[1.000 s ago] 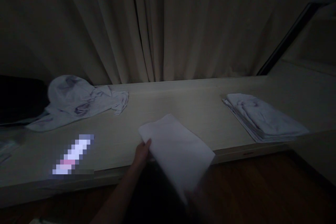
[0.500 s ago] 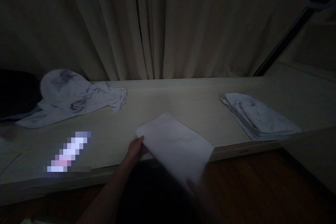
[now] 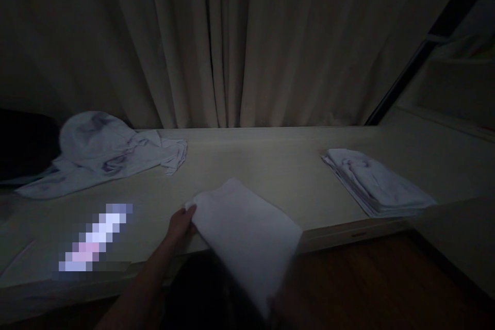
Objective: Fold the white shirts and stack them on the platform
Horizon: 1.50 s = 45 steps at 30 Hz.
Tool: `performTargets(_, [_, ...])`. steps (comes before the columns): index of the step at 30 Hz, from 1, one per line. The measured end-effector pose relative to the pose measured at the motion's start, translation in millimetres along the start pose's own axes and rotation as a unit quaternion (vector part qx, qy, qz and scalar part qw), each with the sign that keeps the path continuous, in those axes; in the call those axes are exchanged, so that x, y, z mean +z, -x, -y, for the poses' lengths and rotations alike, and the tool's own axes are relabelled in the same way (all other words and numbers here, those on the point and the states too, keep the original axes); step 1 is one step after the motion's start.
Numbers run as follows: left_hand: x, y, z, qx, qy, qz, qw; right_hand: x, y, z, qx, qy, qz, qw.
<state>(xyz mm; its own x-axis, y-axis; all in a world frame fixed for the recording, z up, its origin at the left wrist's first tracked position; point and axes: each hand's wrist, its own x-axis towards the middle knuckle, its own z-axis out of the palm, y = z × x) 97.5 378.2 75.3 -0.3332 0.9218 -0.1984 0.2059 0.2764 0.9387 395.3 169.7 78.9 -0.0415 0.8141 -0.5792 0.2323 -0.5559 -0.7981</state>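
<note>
Since half a second ago the folded white cloth and the left hand pinching its near-left corner have slid a little leftward along the pale counter, the cloth half overhanging the front edge. The right hand is lost in shadow under the cloth's low corner; probably gripping, but I cannot tell. Left of the grip lies a crumpled garment, far right a folded stack. No readable writing; one patch is pixelated.
</note>
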Motion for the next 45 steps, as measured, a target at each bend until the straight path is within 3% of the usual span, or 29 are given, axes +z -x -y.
performTargets(3, [-12.3,-24,-4,0.001,-0.042,-0.027,0.999,-12,3,4,-0.005,0.033,0.029,0.999])
performTargets(6, [-21.5,-26,-5,0.023,-0.055,-0.061,0.996,-27,0,11,-0.018,0.065,0.049,0.996])
performTargets(9, [-28.4,6,11,0.069,-0.067,-0.071,0.993,-39,-14,29,-0.042,0.09,0.063,0.993])
performTargets(12, [-31.0,58,54,0.158,-0.142,-0.029,0.977,-45,-41,62,-0.106,0.132,0.036,0.985])
performTargets(16, [-24.5,116,127,0.312,-0.268,-0.057,0.91,-35,-88,122,-0.219,0.223,-0.077,0.947])
performTargets(20, [-18.0,126,171,0.382,-0.34,-0.071,0.856,-12,-146,170,-0.269,0.341,-0.161,0.886])
performTargets(23, [-21.7,106,184,0.446,-0.402,-0.089,0.795,5,-192,189,-0.252,0.415,-0.209,0.849])
performTargets(27, [-35.0,81,190,0.503,-0.496,-0.084,0.703,23,-240,195,-0.221,0.453,-0.249,0.827])
performTargets(31, [-48.6,76,190,0.539,-0.527,-0.085,0.652,34,-262,190,-0.204,0.486,-0.261,0.809])
performTargets(33, [-53.0,79,190,0.522,-0.532,-0.06,0.664,35,-265,188,-0.21,0.493,-0.263,0.802])
performTargets(38, [-53.9,90,186,0.445,-0.507,-0.052,0.736,23,-271,189,-0.221,0.49,-0.303,0.787])
performTargets(41, [-51.1,97,174,0.438,-0.471,-0.058,0.764,14,-276,184,-0.208,0.499,-0.306,0.784])
performTargets(45, [-45.0,107,153,0.361,-0.418,-0.074,0.83,9,-279,178,-0.204,0.521,-0.287,0.778])
